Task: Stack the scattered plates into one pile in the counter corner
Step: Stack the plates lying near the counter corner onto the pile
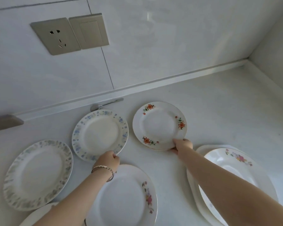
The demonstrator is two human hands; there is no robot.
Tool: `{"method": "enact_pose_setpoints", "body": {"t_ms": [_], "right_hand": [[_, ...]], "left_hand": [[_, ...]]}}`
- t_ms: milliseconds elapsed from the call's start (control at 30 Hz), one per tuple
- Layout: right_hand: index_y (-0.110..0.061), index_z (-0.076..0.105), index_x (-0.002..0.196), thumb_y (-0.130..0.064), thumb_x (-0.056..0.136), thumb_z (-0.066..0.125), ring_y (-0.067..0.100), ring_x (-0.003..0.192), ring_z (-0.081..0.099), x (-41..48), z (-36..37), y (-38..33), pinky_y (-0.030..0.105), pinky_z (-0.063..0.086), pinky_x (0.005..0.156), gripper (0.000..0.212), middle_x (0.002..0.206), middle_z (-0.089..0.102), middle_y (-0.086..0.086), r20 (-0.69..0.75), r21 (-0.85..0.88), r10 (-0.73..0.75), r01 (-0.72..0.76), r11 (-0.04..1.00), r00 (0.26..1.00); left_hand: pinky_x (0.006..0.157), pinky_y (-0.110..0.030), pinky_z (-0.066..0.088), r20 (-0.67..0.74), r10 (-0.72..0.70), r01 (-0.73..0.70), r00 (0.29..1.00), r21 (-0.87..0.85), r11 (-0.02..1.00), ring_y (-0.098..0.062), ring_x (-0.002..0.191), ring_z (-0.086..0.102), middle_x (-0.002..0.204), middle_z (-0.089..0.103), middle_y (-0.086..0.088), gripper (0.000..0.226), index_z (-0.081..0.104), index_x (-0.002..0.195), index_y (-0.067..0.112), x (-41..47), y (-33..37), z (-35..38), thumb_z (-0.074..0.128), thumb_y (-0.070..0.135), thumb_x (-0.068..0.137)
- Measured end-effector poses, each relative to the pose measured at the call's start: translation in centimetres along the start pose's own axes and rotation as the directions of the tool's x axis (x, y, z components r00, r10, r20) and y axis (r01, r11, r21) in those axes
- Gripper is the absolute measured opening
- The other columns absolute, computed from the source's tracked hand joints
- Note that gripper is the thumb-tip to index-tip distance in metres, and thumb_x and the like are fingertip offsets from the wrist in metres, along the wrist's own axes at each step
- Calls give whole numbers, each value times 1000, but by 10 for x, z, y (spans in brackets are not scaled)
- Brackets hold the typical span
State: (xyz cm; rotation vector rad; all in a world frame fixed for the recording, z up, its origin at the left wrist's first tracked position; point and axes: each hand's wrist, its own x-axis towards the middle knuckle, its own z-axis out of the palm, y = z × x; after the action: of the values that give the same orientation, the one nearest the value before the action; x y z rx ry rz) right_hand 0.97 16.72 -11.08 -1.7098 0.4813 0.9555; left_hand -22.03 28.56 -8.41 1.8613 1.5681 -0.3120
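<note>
Right hand pinches the near rim of the orange-flowered plate, and my left hand grips the near rim of the blue-flowered plate. Both plates lie flat on the counter, well apart from the corner. Lifted by one edge, I judge either could tip and slip, or the blue one could knock the spoon just behind it. No plate holds food. At right, a pink-flowered plate sits in a larger white dish.

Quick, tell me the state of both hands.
Left hand: gripping the near rim of the blue-flowered plate.
Right hand: gripping the near rim of the orange-flowered plate.
</note>
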Motion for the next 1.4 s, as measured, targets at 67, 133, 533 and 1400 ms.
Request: {"method": "enact_pose_setpoints", "body": {"t_ms": [67,133,533,1400], "right_hand": [[-3,59,102,2,83,60,26,68,62,-3,-9,-7,37,54,67,19,93,61,14,-5,33,-76,76,997,997],[-3,58,95,3,82,61,24,62,63,-11,-27,-18,33,55,59,15,85,64,13,-23,32,-127,128,991,992],[-13,69,82,-2,81,62,14,52,70,-88,-260,-2,20,55,47,14,60,74,0,-58,45,-325,328,944,944],[-9,54,120,-33,92,50,19,62,60,-72,-298,102,28,40,50,37,57,64,2,-271,-569,-471,255,782,839]], "left_hand": [[64,-32,46,19,-3,5,1000,-84,996,-27,63,57,66,61,-11,22,47,62,16,1,3,6,41,13,83],[63,-36,47,31,11,-7,999,-132,991,-28,62,51,65,57,-17,22,45,60,15,-1,8,14,41,7,81],[74,-38,52,145,224,-231,964,33,972,-26,64,54,71,63,-17,18,48,65,14,-49,81,76,43,9,81],[79,-34,54,137,217,-220,966,8,975,-24,61,62,54,62,-2,22,48,63,16,-88,90,98,44,9,83]]}}
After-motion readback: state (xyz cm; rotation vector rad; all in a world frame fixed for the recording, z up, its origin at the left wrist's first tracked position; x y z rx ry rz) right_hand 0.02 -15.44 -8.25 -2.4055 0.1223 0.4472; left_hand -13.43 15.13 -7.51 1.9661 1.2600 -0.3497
